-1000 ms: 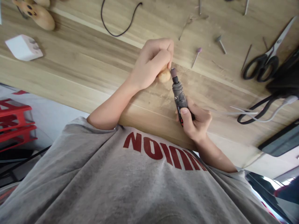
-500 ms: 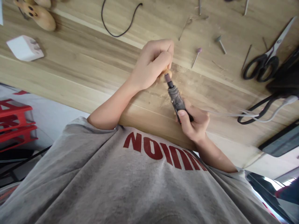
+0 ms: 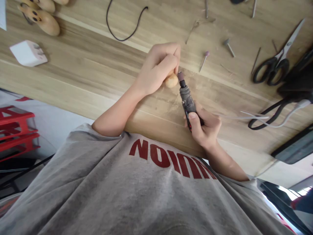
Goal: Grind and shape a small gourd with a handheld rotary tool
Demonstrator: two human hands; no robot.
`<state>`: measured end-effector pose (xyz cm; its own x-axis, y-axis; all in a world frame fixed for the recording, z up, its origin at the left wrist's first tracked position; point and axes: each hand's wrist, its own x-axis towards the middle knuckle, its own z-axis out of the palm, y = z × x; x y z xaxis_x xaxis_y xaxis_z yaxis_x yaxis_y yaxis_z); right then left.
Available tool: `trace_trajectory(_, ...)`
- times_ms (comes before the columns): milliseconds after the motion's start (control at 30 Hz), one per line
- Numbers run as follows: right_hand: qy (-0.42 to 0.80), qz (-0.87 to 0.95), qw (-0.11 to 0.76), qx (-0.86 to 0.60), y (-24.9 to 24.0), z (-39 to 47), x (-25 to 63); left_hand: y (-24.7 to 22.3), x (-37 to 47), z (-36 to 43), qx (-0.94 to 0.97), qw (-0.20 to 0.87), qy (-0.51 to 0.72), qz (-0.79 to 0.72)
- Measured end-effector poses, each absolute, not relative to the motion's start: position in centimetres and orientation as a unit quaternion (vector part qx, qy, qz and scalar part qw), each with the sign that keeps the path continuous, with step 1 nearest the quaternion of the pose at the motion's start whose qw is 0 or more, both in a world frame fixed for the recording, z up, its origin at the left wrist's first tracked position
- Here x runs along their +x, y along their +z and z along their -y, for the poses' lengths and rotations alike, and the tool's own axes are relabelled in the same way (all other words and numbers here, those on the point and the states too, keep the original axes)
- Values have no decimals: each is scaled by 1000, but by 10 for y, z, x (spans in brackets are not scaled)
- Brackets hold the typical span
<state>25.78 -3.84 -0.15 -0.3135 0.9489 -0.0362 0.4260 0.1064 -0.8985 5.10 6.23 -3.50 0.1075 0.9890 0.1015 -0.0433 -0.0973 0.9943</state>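
My left hand (image 3: 160, 67) is closed around a small, rounded, tan piece (image 3: 171, 81), perhaps a little gourd; its end pokes out below my fingers and the rest is hidden. In my right hand (image 3: 206, 125) is a dark rotary tool (image 3: 187, 101), gripped around its body with the thumb on top. A brownish cylindrical grinding bit (image 3: 180, 76) at the tool's tip points up beside the tan piece, just right of it, with a slim gap between them. Fine dust and shavings lie on the wooden table (image 3: 97, 71) around the hands.
Loose bits lie beyond my hands, among them a pink-headed one (image 3: 206, 54) and a grey-headed one (image 3: 227, 42). Black-handled scissors (image 3: 271, 70) and cables (image 3: 259, 119) are at right. A white adapter (image 3: 28, 54) and gourds with drawn faces (image 3: 46, 23) sit at left.
The rotary tool has shifted slightly right, so its bit has come off the front of the tan piece. More of that piece's rounded end now shows. My left hand keeps its grip.
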Motion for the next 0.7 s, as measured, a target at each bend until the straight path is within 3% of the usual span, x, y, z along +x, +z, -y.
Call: trace_trajectory(700, 439, 718, 271, -467, 3, 38, 256, -24, 54, -56, 514, 531, 510, -441)
